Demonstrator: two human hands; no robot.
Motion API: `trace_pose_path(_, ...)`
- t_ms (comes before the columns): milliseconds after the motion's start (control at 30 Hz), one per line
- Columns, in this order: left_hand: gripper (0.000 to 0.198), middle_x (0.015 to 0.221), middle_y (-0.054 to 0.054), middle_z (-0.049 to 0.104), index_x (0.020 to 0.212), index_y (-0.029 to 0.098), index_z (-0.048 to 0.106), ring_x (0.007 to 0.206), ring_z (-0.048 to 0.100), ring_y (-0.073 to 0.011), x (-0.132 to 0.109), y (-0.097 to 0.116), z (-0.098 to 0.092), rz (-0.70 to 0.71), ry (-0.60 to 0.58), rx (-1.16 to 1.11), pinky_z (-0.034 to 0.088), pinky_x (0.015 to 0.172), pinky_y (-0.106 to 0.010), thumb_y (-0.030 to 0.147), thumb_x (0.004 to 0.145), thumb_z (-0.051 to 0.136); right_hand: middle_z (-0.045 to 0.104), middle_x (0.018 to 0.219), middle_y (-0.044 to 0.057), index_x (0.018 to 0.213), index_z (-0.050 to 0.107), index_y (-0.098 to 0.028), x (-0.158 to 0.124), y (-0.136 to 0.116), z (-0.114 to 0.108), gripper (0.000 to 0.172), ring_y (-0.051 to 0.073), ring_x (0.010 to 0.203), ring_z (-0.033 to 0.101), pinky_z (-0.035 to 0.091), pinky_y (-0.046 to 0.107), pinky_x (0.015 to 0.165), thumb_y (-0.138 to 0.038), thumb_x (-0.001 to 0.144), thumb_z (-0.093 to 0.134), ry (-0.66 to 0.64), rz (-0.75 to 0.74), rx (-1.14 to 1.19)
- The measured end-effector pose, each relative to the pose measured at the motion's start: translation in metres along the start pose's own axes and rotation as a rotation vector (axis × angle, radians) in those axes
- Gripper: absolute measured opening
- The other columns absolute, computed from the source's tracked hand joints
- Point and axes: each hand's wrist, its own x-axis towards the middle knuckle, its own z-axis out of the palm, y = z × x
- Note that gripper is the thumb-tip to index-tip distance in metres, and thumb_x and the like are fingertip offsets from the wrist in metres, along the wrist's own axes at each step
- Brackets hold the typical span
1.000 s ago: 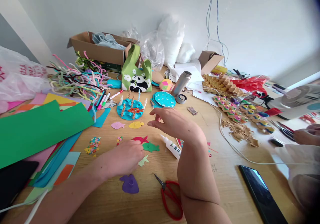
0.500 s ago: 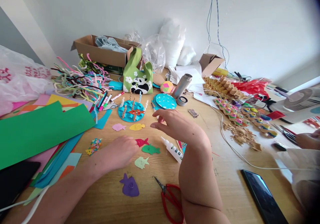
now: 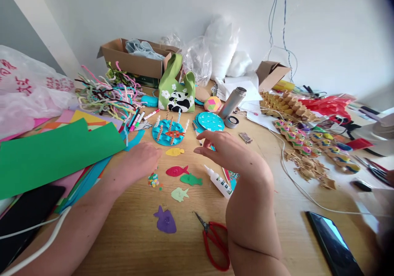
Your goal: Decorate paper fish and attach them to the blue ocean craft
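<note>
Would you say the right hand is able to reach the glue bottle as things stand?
Probably yes: the glue bottle lies uncovered on the table close beside the right hand, which hovers open, and nothing stands between them.

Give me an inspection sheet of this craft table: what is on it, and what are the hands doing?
Surface: wooden table, largely covered.
Job's things: red fish, green fish, purple fish, yellow fish, glue bottle, scissors, blue disc.
Clutter: green sheet, pipe cleaners, panda bag, box, flask, phone.
Hands: left hand rests on the table beside the yellow fish, grip hidden; right hand hovers open.
Cables: white cable on the right; another by the left arm.
Surroundings: white wall.
</note>
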Motion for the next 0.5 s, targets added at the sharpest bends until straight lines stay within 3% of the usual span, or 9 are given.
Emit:
trace_pose_path(167, 0.024, 0.083, -0.011, 0.068, 0.084, 0.015, 0.066, 0.084, 0.064, -0.0256, -0.001, -0.001, -0.007, 0.007, 0.012, 0.002, 0.045, 0.070, -0.034, 0.019, 0.092, 0.044, 0.074, 0.097, 0.005, 0.119, 0.063, -0.019, 0.000, 0.000, 0.000, 0.032, 0.023, 0.093, 0.066, 0.045, 0.031, 0.075, -0.039, 0.094, 0.058, -0.003, -0.001, -0.003)
trace_pose_path(333, 0.028, 0.081, -0.008, 0.069, 0.080, 0.018, 0.067, 0.083, 0.063, -0.0251, -0.004, -0.017, -0.028, -0.144, 0.090, -0.065, 0.043, 0.069, -0.034, 0.032, 0.094, 0.047, 0.074, 0.095, 0.005, 0.117, 0.063, -0.020, -0.001, 0.004, 0.000, 0.032, 0.023, 0.091, 0.067, 0.046, 0.032, 0.074, -0.041, 0.094, 0.057, 0.005, -0.007, 0.014)
trace_pose_path(500, 0.020, 0.083, -0.007, 0.069, 0.082, 0.018, 0.068, 0.085, 0.063, -0.0224, -0.007, -0.021, -0.035, -0.214, 0.139, -0.113, 0.043, 0.071, -0.031, 0.025, 0.090, 0.051, 0.074, 0.095, 0.006, 0.116, 0.064, -0.020, -0.004, 0.003, -0.003, 0.030, 0.022, 0.090, 0.067, 0.047, 0.032, 0.076, -0.040, 0.094, 0.057, 0.012, -0.003, 0.040)
